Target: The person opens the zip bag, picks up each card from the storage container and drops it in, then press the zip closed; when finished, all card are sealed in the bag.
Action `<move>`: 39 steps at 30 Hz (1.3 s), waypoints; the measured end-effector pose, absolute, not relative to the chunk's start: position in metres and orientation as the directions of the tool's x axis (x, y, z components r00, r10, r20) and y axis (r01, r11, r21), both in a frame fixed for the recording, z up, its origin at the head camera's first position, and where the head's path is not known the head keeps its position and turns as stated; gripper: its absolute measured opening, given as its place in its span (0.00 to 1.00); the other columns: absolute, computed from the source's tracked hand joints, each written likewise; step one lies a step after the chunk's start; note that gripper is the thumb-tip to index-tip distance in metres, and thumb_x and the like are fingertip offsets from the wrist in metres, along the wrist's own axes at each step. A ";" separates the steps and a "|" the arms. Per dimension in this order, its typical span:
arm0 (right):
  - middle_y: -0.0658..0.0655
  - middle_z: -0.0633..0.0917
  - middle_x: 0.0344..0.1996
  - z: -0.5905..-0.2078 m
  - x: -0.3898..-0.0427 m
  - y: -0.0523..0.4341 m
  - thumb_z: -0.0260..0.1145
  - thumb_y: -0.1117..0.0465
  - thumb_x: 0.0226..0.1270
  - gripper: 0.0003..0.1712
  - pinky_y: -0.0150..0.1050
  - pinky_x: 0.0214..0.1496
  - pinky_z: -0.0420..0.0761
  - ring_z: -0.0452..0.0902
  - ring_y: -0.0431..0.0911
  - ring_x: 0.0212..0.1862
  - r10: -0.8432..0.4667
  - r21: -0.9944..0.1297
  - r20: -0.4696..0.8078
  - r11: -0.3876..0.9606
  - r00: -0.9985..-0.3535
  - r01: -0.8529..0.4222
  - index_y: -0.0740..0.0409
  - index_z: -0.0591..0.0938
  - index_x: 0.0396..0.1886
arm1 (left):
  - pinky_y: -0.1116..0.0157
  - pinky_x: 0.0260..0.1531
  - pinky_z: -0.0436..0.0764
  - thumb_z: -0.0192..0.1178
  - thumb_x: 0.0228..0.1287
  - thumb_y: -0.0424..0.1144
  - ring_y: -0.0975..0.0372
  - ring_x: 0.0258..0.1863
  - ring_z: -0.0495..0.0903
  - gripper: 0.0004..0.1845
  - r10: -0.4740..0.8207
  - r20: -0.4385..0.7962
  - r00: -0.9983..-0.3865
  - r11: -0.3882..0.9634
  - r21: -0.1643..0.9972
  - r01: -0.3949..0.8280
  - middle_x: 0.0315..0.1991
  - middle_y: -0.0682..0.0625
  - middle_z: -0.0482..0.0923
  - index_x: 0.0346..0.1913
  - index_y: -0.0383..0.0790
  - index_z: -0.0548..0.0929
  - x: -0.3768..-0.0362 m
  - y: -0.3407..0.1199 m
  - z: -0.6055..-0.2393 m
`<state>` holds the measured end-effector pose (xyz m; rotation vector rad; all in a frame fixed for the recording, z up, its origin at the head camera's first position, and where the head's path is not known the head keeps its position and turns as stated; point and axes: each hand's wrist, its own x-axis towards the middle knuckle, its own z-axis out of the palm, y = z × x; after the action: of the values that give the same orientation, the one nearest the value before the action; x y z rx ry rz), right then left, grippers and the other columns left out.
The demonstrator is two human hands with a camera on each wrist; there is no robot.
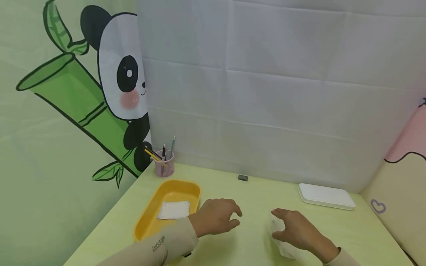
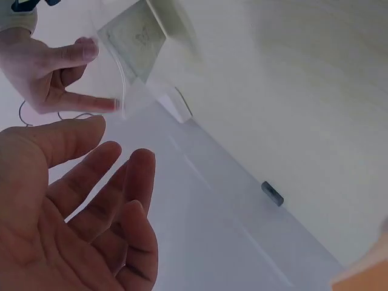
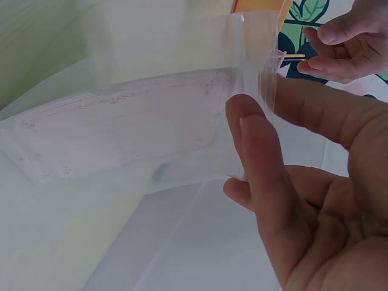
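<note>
The right hand (image 1: 296, 231) held a clear plastic bag (image 3: 139, 130) over the near right part of the yellow-green table (image 1: 253, 192); in the right wrist view its thumb and fingers (image 3: 260, 157) pinched the bag's open end, and a pale flat pad lay inside the bag; in the head view the bag (image 1: 283, 244) showed only as a white patch under that hand, low above the table or on it, which of the two could not be told. The left hand (image 1: 216, 216) hovered just left of the right one, apart from it, holding nothing; its fingers (image 2: 115, 182) were spread and only loosely bent, and in the left wrist view the bag (image 2: 130, 45) hung beyond them in the other hand's pinch. To the left, near the table's left edge, sat a yellow tray (image 1: 151, 218) with a white folded cloth (image 1: 174, 210) in it; behind the tray, in the far left corner, stood a pink pen cup (image 1: 164, 167) with pens and pencils; a small dark block (image 1: 243, 177) lay by the far wall; a white flat box (image 1: 324, 196) rested at the far right; a panda and bamboo print (image 1: 100, 92) covered the left wall.
</note>
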<state>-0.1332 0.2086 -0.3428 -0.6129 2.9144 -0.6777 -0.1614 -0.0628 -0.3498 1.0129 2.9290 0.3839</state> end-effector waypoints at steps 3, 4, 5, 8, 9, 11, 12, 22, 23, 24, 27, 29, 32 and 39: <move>0.46 0.85 0.26 -0.343 -0.133 0.207 0.72 0.69 0.52 0.34 0.45 0.44 0.78 0.77 0.37 0.20 -0.383 -0.426 0.004 0.835 -0.924 -0.348 0.70 0.78 0.62 | 0.66 0.18 0.73 0.64 0.67 0.49 0.73 0.26 0.77 0.11 0.579 0.076 -0.812 0.770 0.278 0.575 0.48 0.64 0.83 0.50 0.59 0.88 -0.165 -0.080 -0.345; 0.43 0.83 0.22 -0.343 -0.133 0.206 0.70 0.71 0.51 0.34 0.43 0.41 0.77 0.73 0.36 0.15 -0.378 -0.429 -0.004 0.837 -0.926 -0.339 0.70 0.77 0.62 | 0.67 0.18 0.73 0.64 0.67 0.49 0.73 0.26 0.77 0.11 0.569 0.079 -0.818 0.772 0.291 0.565 0.47 0.64 0.84 0.50 0.58 0.88 -0.166 -0.086 -0.344; 0.42 0.80 0.17 -0.343 -0.133 0.205 0.68 0.73 0.50 0.34 0.41 0.38 0.76 0.72 0.37 0.15 -0.368 -0.430 -0.013 0.842 -0.930 -0.327 0.70 0.77 0.62 | 0.67 0.18 0.72 0.64 0.67 0.48 0.73 0.25 0.77 0.11 0.562 0.083 -0.823 0.773 0.301 0.558 0.46 0.64 0.84 0.49 0.57 0.89 -0.166 -0.091 -0.343; 0.47 0.85 0.29 -0.343 -0.134 0.202 0.65 0.76 0.48 0.30 0.42 0.38 0.76 0.74 0.39 0.20 -0.327 -0.427 -0.019 0.857 -0.945 -0.288 0.67 0.81 0.56 | 0.68 0.20 0.73 0.64 0.67 0.46 0.72 0.27 0.78 0.10 0.539 0.094 -0.837 0.777 0.328 0.537 0.43 0.65 0.85 0.48 0.54 0.89 -0.167 -0.107 -0.338; 0.51 0.86 0.35 -0.342 -0.134 0.202 0.65 0.76 0.47 0.28 0.43 0.39 0.76 0.74 0.41 0.21 -0.311 -0.432 -0.022 0.860 -0.950 -0.272 0.67 0.82 0.54 | 0.68 0.22 0.74 0.64 0.68 0.46 0.72 0.27 0.78 0.09 0.530 0.099 -0.842 0.778 0.339 0.529 0.42 0.65 0.85 0.47 0.53 0.89 -0.167 -0.111 -0.337; 0.58 0.86 0.44 -0.341 -0.135 0.201 0.64 0.77 0.46 0.25 0.45 0.41 0.77 0.74 0.44 0.28 -0.284 -0.417 -0.020 0.874 -0.958 -0.251 0.67 0.84 0.49 | 0.67 0.24 0.75 0.64 0.68 0.45 0.71 0.29 0.79 0.08 0.519 0.110 -0.848 0.776 0.355 0.521 0.40 0.64 0.85 0.46 0.52 0.89 -0.167 -0.119 -0.334; 0.61 0.85 0.49 -0.341 -0.136 0.201 0.63 0.77 0.46 0.23 0.47 0.42 0.76 0.72 0.45 0.28 -0.278 -0.409 -0.014 0.878 -0.960 -0.248 0.68 0.84 0.47 | 0.67 0.25 0.76 0.64 0.68 0.44 0.70 0.29 0.79 0.08 0.513 0.114 -0.851 0.775 0.365 0.516 0.40 0.64 0.85 0.46 0.51 0.89 -0.167 -0.122 -0.334; 0.63 0.81 0.60 -0.344 -0.135 0.200 0.68 0.74 0.52 0.27 0.30 0.15 0.55 0.50 0.38 0.16 -0.263 -0.302 0.054 0.915 -0.963 -0.266 0.69 0.83 0.56 | 0.67 0.27 0.76 0.63 0.68 0.44 0.70 0.30 0.77 0.08 0.499 0.134 -0.856 0.767 0.393 0.508 0.39 0.63 0.85 0.45 0.50 0.89 -0.168 -0.139 -0.336; 0.64 0.80 0.60 -0.344 -0.135 0.201 0.68 0.75 0.51 0.29 0.30 0.15 0.54 0.47 0.38 0.16 -0.269 -0.313 0.053 0.910 -0.962 -0.272 0.69 0.82 0.58 | 0.66 0.27 0.76 0.63 0.68 0.44 0.70 0.30 0.78 0.08 0.491 0.128 -0.862 0.771 0.396 0.498 0.39 0.63 0.85 0.45 0.50 0.89 -0.169 -0.141 -0.335; 0.65 0.79 0.61 -0.345 -0.135 0.201 0.67 0.76 0.51 0.30 0.29 0.15 0.54 0.46 0.38 0.16 -0.277 -0.324 0.051 0.904 -0.960 -0.278 0.70 0.81 0.59 | 0.66 0.26 0.76 0.62 0.68 0.44 0.69 0.29 0.78 0.08 0.481 0.118 -0.869 0.779 0.398 0.485 0.40 0.62 0.85 0.46 0.50 0.89 -0.170 -0.143 -0.335; 0.68 0.77 0.63 -0.346 -0.137 0.202 0.62 0.78 0.49 0.33 0.31 0.18 0.60 0.62 0.39 0.19 -0.294 -0.357 0.033 0.889 -0.955 -0.286 0.72 0.79 0.60 | 0.65 0.27 0.77 0.62 0.69 0.44 0.68 0.33 0.80 0.09 0.445 0.099 -0.890 0.806 0.389 0.446 0.40 0.62 0.85 0.46 0.50 0.89 -0.176 -0.153 -0.334; 0.68 0.78 0.62 -0.346 -0.138 0.202 0.62 0.78 0.48 0.31 0.33 0.21 0.64 0.71 0.42 0.24 -0.297 -0.371 0.015 0.885 -0.955 -0.281 0.73 0.80 0.58 | 0.63 0.32 0.80 0.63 0.68 0.42 0.64 0.36 0.82 0.07 0.439 0.109 -0.892 0.806 0.392 0.444 0.40 0.60 0.85 0.45 0.48 0.88 -0.180 -0.162 -0.334; 0.66 0.81 0.56 -0.347 -0.140 0.203 0.64 0.78 0.47 0.25 0.38 0.27 0.71 0.78 0.48 0.33 -0.293 -0.370 0.004 0.888 -0.956 -0.274 0.72 0.83 0.50 | 0.59 0.40 0.81 0.65 0.66 0.38 0.61 0.40 0.84 0.06 0.437 0.138 -0.889 0.805 0.381 0.456 0.37 0.59 0.85 0.43 0.45 0.88 -0.182 -0.175 -0.335; 0.58 0.85 0.47 -0.347 -0.144 0.203 0.64 0.79 0.49 0.16 0.47 0.40 0.79 0.79 0.49 0.38 -0.313 -0.409 -0.008 0.867 -0.950 -0.283 0.66 0.87 0.39 | 0.57 0.42 0.81 0.65 0.65 0.41 0.62 0.41 0.83 0.05 0.394 0.125 -0.911 0.859 0.301 0.413 0.36 0.62 0.83 0.41 0.50 0.88 -0.185 -0.190 -0.338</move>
<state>-0.1443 0.2034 -0.3465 -0.4734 2.9640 -0.6326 -0.1846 -0.1896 -0.3380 0.6707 3.0853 0.5210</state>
